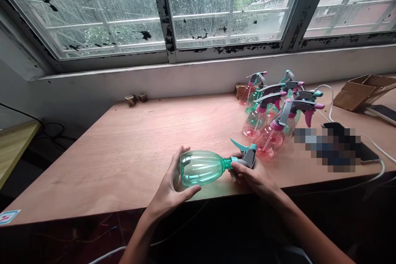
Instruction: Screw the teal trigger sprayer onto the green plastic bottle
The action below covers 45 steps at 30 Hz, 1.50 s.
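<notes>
Adjustment seems underway and steadiness required, the green bottle (202,168) being cradled by left grip (171,189), spray head (249,156) clasped by right grip (255,177).

The desk (93,161) is pinkish tan with fine wood grain (it takes a greenish tint under the bottle (201,168)). Over the desk's near edge, the bottle is see-through green, its head (248,158) grey, its trigger (237,144) teal. On the desk's right side, the sprayers (271,139) mix clear pink and clear green, with grey tops (303,106) and pink or teal levers (308,118). The box (355,94) at the desk's right end is brown. Behind the desk, the frame (163,12) is grey, blotched black.
</notes>
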Available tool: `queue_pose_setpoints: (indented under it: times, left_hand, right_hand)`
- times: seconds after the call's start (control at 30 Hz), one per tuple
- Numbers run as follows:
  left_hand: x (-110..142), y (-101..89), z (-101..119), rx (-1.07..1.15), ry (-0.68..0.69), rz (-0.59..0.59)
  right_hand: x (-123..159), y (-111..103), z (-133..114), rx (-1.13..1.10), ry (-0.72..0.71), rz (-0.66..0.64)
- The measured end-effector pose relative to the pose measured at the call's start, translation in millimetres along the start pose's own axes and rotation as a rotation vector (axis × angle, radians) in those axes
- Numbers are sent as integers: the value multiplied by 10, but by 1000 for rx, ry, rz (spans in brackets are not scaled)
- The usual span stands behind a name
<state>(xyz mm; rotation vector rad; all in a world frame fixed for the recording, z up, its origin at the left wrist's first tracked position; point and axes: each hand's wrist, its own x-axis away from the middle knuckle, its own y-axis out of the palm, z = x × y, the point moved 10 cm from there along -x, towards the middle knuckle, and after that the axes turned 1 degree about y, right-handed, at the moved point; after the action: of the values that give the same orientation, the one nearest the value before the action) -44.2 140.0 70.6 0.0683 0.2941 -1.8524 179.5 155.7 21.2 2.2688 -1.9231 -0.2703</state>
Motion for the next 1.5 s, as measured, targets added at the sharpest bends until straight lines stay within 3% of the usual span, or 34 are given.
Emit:
queue_pose_setpoints:
  times: [0.23, 0.47, 0.7, 0.97, 1.33, 1.5]
  left_hand:
    - [-7, 94, -48, -133, -1, -67]
    - [-13, 103, -75, -55, -117, -58]
    - [-18, 133, -109, -68, -86, -67]
    - [11, 113, -159, -22, -156, -59]
    - [-3, 168, -88, -61, -74, -81]
    - [-8, 108, -154, -6, -148, -77]
  right_hand:
    - [22, -8, -37, -32, -33, 49]
    - [53, 5, -76, 22, -85, 24]
    - [48, -50, -58, -36, -94, 74]
    - [70, -39, -50, -19, -103, 59]
    - [67, -33, -48, -104, -94, 69]
    - [75, -36, -39, -65, -107, 51]
